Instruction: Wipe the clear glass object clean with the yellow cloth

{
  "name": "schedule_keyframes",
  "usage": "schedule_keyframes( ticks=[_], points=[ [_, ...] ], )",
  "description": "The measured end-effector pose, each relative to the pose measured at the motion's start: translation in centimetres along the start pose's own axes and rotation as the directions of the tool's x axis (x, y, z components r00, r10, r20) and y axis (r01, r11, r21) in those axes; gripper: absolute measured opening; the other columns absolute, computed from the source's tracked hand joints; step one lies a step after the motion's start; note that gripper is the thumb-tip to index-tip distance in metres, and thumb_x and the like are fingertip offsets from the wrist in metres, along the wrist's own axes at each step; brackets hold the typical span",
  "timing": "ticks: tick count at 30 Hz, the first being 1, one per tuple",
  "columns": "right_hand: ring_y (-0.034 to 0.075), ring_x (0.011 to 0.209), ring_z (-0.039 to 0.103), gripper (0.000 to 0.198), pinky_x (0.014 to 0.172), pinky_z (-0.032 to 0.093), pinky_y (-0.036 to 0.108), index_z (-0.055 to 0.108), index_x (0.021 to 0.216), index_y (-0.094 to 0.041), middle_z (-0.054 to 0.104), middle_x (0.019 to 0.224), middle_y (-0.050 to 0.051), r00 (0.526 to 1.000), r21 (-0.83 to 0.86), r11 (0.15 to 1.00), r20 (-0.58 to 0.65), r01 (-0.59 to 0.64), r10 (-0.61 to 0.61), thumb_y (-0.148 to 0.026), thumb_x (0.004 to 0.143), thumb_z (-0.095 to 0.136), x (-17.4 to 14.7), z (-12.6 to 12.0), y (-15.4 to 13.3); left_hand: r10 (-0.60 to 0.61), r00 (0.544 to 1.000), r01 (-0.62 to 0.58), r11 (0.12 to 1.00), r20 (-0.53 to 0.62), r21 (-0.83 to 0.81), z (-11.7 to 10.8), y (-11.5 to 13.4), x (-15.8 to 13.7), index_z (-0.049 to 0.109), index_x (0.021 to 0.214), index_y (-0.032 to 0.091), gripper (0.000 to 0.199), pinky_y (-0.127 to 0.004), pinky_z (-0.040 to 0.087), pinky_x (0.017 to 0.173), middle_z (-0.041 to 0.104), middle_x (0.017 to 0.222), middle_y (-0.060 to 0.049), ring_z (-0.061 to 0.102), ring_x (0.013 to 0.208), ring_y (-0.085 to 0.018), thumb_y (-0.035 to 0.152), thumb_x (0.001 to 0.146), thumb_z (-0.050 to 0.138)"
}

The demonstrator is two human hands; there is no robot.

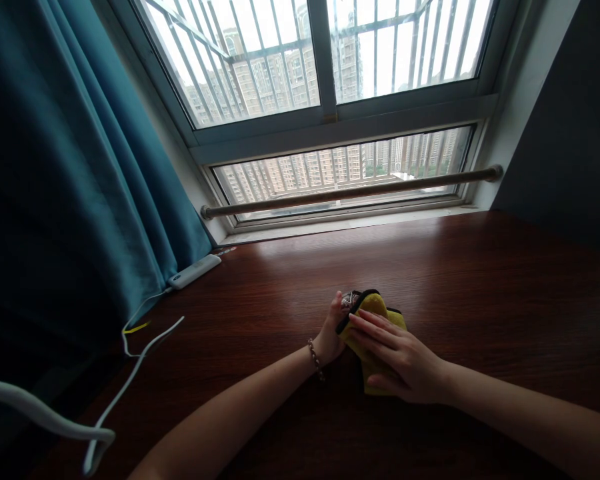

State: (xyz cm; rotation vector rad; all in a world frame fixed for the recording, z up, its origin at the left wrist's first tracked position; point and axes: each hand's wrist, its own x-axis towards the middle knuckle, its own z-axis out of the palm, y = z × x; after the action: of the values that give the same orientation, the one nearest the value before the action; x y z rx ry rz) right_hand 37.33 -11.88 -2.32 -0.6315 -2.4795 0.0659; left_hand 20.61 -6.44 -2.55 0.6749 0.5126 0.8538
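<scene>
A yellow cloth [374, 373] with black edging is bunched between my hands, above the dark red-brown wooden surface [280, 287]. My right hand [405, 360] presses it with the fingers laid along its folds. Behind the cloth, my left hand [331, 330] grips a small, shiny, dark-and-clear patterned object [349, 301]. Most of that object is covered by the cloth and fingers, so its kind cannot be made out. A beaded bracelet [316, 360] circles my left wrist.
A white power strip [195, 271] lies at the left by the blue curtain [130, 200]. White cables [130, 383] and a yellow strip [137, 328] are nearer me. A metal rail [355, 193] crosses the lower window; a dark wall [570, 147] stands right.
</scene>
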Motion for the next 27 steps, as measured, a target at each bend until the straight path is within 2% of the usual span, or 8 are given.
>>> schedule_keyframes(
  ticks=[4, 7, 10, 12, 16, 21, 24, 27],
  points=[
    [0.031, 0.136, 0.014, 0.065, 0.108, 0.027, 0.049, 0.024, 0.143, -0.008, 0.024, 0.146, 0.016, 1.0, -0.051, 0.999, -0.014, 0.012, -0.013, -0.036, 0.09, 0.048, 0.0, 0.2, -0.1, 0.013, 1.0, -0.014, 0.998, 0.023, 0.064, -0.1, -0.1, -0.2, 0.066, 0.098, 0.005, 0.058, -0.034, 0.04, 0.095, 0.07, 0.094, -0.015, 0.062, 0.1, -0.028, 0.058, 0.078, 0.052],
    [0.031, 0.136, 0.015, 0.066, 0.108, 0.027, 0.049, 0.022, 0.144, -0.008, 0.025, 0.146, 0.016, 0.999, -0.093, 0.996, -0.042, 0.005, -0.009, -0.036, 0.09, 0.048, 0.1, 0.2, -0.1, -0.006, 1.0, 0.005, 0.997, 0.01, 0.076, -0.5, -0.4, 0.1, 0.065, 0.1, 0.005, 0.061, -0.034, 0.043, 0.091, 0.069, 0.094, -0.016, 0.062, 0.099, -0.029, 0.059, 0.077, 0.054],
    [0.031, 0.136, 0.015, 0.067, 0.109, 0.027, 0.048, 0.019, 0.144, -0.007, 0.021, 0.147, 0.017, 0.998, -0.112, 0.993, -0.058, -0.038, 0.031, -0.036, 0.09, 0.047, 0.1, 0.3, 0.0, -0.036, 0.999, 0.036, 0.993, -0.004, 0.115, -1.1, -0.9, 0.5, 0.063, 0.102, 0.005, 0.062, -0.032, 0.049, 0.078, 0.068, 0.088, -0.015, 0.065, 0.087, -0.027, 0.06, 0.077, 0.052],
    [0.031, 0.136, 0.016, 0.067, 0.109, 0.028, 0.048, 0.015, 0.145, -0.008, 0.018, 0.148, 0.017, 0.996, -0.102, 0.993, -0.074, -0.065, 0.058, -0.036, 0.091, 0.044, 0.1, 0.4, 0.1, -0.044, 0.999, 0.045, 0.989, -0.011, 0.138, -1.3, -1.2, 0.7, 0.063, 0.103, 0.005, 0.061, -0.028, 0.049, 0.063, 0.068, 0.082, -0.013, 0.065, 0.072, -0.022, 0.06, 0.078, 0.051],
    [0.03, 0.136, 0.017, 0.068, 0.108, 0.028, 0.049, 0.012, 0.145, -0.011, 0.017, 0.148, 0.015, 0.988, -0.047, 0.993, -0.116, -0.11, 0.104, -0.037, 0.091, 0.045, 0.0, 0.5, 0.3, -0.04, 0.999, 0.044, 0.983, -0.027, 0.176, -1.5, -1.4, 0.5, 0.061, 0.105, 0.007, 0.058, -0.021, 0.037, 0.039, 0.066, 0.074, -0.009, 0.056, 0.048, -0.013, 0.058, 0.08, 0.05],
    [0.029, 0.133, 0.026, 0.065, 0.108, 0.03, 0.047, 0.019, 0.143, -0.014, 0.029, 0.144, 0.015, 0.95, 0.081, 0.966, -0.179, -0.246, 0.257, -0.038, 0.09, 0.048, -0.2, 0.8, 1.2, -0.013, 1.0, 0.015, 0.983, -0.01, 0.185, -1.6, -1.5, 0.3, 0.059, 0.109, 0.012, 0.052, -0.018, 0.033, 0.037, 0.067, 0.076, -0.007, 0.054, 0.047, -0.01, 0.054, 0.078, 0.056],
    [0.027, 0.126, 0.038, 0.06, 0.103, 0.037, 0.044, 0.022, 0.141, -0.016, 0.041, 0.136, 0.015, 0.913, 0.176, 0.928, -0.192, -0.329, 0.36, -0.037, 0.09, 0.047, -0.4, 1.2, 2.0, -0.036, 0.999, 0.033, 0.984, 0.015, 0.175, -1.6, -1.3, 0.2, 0.062, 0.098, 0.01, 0.049, -0.018, 0.031, 0.036, 0.065, 0.066, -0.006, 0.052, 0.042, -0.01, 0.054, 0.079, 0.055],
    [0.028, 0.124, 0.042, 0.059, 0.1, 0.04, 0.042, 0.023, 0.141, -0.014, 0.043, 0.135, 0.017, 0.905, 0.217, 0.909, -0.163, -0.356, 0.393, -0.038, 0.091, 0.046, -0.7, 1.6, 2.5, -0.077, 0.996, 0.07, 0.987, 0.044, 0.148, -1.5, -0.9, 0.0, 0.063, 0.087, 0.007, 0.056, -0.019, 0.03, 0.035, 0.062, 0.057, -0.007, 0.051, 0.039, -0.011, 0.06, 0.08, 0.047]
  ],
)
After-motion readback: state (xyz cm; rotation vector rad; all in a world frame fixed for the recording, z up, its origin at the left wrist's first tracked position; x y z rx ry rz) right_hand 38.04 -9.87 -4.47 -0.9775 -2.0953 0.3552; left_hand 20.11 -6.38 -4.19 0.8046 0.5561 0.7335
